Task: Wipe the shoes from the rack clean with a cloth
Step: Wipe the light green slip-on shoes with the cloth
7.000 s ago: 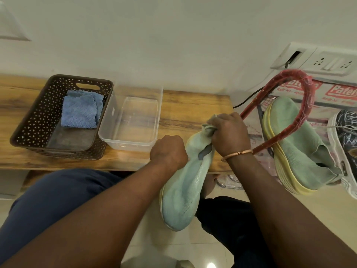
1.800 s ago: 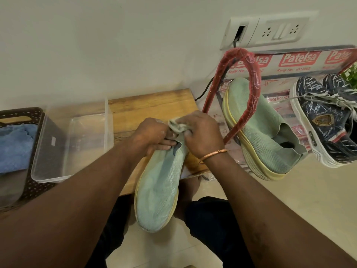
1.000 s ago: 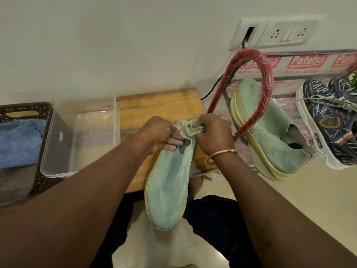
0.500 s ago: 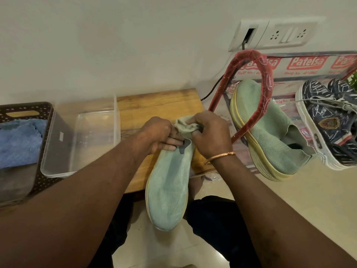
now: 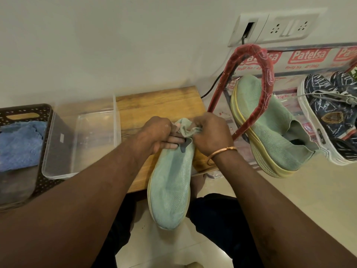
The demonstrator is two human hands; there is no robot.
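My left hand (image 5: 157,132) and right hand (image 5: 210,136) both pinch the green shoe (image 5: 171,190) by its collar, off the surface's (image 5: 154,105) near edge. The blue cloth (image 5: 19,144) lies in the left basket (image 5: 44,171), so I'd say wiping hasn't begun. More wait on the rack (image 5: 267,74).

1 head camera looks down, close over both hands (image 5: 185,136)

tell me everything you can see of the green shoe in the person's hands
The green shoe is a pale mint knit slip-on with a yellowish sole edge and a small dark tab near the collar. It hangs toe-down toward the person, upper facing the camera, in front of the wooden table. The left hand and right hand pinch the bunched fabric at its collar end.
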